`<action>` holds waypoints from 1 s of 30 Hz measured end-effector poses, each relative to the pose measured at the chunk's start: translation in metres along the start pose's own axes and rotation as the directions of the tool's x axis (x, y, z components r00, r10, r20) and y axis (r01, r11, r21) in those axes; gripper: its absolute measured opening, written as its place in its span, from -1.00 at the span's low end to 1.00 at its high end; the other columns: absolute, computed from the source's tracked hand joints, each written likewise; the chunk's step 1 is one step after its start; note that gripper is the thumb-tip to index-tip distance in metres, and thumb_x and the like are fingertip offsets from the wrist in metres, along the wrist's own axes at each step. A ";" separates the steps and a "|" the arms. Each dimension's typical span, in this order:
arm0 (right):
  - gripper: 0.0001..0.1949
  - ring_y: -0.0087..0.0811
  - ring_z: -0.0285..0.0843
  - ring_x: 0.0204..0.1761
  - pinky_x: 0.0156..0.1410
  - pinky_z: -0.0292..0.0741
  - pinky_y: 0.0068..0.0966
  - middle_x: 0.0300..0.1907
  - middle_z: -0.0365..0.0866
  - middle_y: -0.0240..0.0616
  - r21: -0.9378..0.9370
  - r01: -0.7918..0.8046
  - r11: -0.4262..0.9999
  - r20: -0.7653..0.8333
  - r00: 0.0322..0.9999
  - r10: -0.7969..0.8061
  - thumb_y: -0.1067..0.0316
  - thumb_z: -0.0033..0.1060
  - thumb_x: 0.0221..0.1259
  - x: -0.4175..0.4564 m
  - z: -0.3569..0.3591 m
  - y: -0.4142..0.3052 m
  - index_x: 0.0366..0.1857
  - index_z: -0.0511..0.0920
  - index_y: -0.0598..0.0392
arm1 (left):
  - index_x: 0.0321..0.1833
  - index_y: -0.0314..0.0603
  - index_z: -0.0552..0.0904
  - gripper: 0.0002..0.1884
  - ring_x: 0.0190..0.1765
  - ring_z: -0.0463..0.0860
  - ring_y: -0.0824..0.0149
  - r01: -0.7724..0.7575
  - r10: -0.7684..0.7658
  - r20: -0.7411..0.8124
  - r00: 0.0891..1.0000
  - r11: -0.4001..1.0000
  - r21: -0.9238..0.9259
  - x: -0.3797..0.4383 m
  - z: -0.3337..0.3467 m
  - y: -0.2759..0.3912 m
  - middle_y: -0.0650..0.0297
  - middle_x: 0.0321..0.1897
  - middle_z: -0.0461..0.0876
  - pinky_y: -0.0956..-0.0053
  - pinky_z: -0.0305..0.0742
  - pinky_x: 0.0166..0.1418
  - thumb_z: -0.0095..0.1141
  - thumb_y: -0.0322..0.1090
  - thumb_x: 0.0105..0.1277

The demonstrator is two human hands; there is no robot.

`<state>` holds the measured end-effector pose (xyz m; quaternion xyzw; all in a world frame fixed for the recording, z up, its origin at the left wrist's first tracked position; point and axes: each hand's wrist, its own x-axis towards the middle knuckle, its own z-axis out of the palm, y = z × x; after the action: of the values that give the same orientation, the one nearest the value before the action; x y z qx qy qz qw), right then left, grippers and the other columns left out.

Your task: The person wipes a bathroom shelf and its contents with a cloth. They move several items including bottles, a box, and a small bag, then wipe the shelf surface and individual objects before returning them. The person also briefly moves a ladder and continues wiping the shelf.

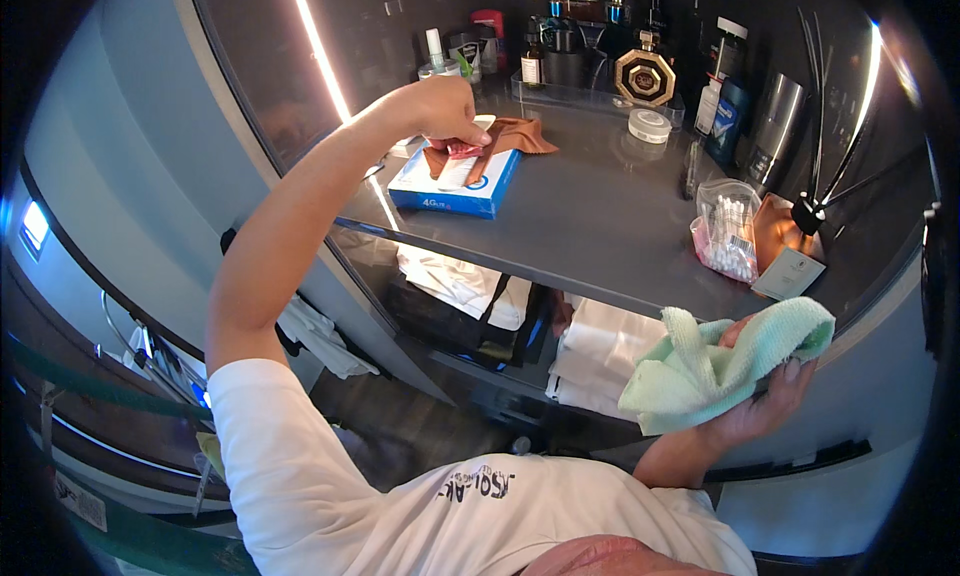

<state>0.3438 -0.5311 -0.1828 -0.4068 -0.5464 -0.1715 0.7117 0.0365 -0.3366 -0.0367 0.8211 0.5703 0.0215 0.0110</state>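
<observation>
My left hand [450, 114] reaches over a blue-and-white box [484, 197] on the dark shelf, fingers pinched on a small pinkish-red item [465, 151]. Below those fingers a white comb [454, 177] lies on the box. A brown cloth with a zigzag edge [525, 135] spreads beneath and beside the comb, partly past the box's back edge. At the shelf's front right, my right hand [780, 399] holds a bunched pale green towelling cloth [697, 373], which hides most of its fingers.
Perfume bottles [645, 77] stand in a clear tray [592, 99] at the back, near a round white jar [649, 125]. Cotton swabs in a plastic bag [727, 234] and a reed diffuser [808, 214] stand right. Folded white clothes [607, 343] lie below the shelf's front edge [480, 257].
</observation>
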 end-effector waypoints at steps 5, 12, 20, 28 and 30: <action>-0.51 -0.08 0.52 -0.04 0.02 0.53 -0.20 0.01 0.43 0.10 0.558 -0.275 0.783 -0.036 0.935 0.354 0.17 0.05 0.19 0.014 0.011 -0.027 0.10 0.27 0.30 | -0.21 -0.41 0.62 -0.58 -0.57 0.54 0.42 0.092 -0.083 0.042 0.996 0.945 -0.313 0.004 -0.002 0.001 0.17 -0.52 0.61 0.57 0.43 -0.53 0.36 -0.17 0.00; -0.65 -0.36 0.56 -0.12 -0.02 0.53 -0.47 -0.07 0.54 -0.02 0.453 0.042 0.890 -0.222 0.973 0.067 0.45 0.13 0.16 0.071 0.062 -0.068 0.03 0.41 0.32 | -0.24 -0.31 0.62 -0.63 -0.59 0.48 0.51 0.159 -0.101 0.160 0.982 0.901 -0.404 0.014 0.004 -0.012 0.29 -0.51 0.60 0.66 0.38 -0.50 0.38 -0.19 0.00; -0.72 -0.56 0.52 -0.14 0.03 0.42 -0.63 -0.15 0.60 -0.28 0.165 0.380 0.910 -0.042 0.925 -0.378 0.37 0.15 0.20 0.102 0.072 -0.069 -0.02 0.52 0.15 | -0.11 -0.29 0.56 -0.63 -0.40 0.54 0.50 0.157 -0.103 0.158 0.982 0.910 -0.384 0.020 0.002 -0.011 0.25 -0.41 0.59 0.61 0.42 -0.37 0.32 -0.31 0.03; -0.73 -0.52 0.52 -0.09 0.08 0.42 -0.60 -0.11 0.59 -0.26 0.056 0.234 0.971 -0.013 0.972 -0.234 0.33 0.16 0.20 0.096 0.039 -0.049 -0.04 0.54 0.17 | 0.09 -0.30 0.48 -0.61 -0.15 0.55 0.50 0.033 0.023 0.065 0.998 0.662 -0.748 0.021 -0.035 -0.039 0.22 -0.15 0.55 0.61 0.50 -0.09 0.14 -0.31 0.23; -0.73 -0.53 0.52 -0.09 0.07 0.42 -0.61 -0.12 0.60 -0.25 0.024 0.196 0.980 -0.057 0.979 -0.194 0.33 0.16 0.20 0.097 0.031 -0.051 -0.05 0.54 0.18 | 0.10 -0.30 0.48 -0.63 -0.14 0.55 0.52 -0.037 0.151 0.064 0.986 0.584 -0.811 0.037 -0.037 -0.029 0.24 -0.15 0.56 0.66 0.50 -0.07 0.11 -0.32 0.26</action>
<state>0.3225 -0.5190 -0.0720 -0.3361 -0.5664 -0.2435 0.7120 0.0201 -0.2922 0.0000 0.7554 0.4523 0.2264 0.4166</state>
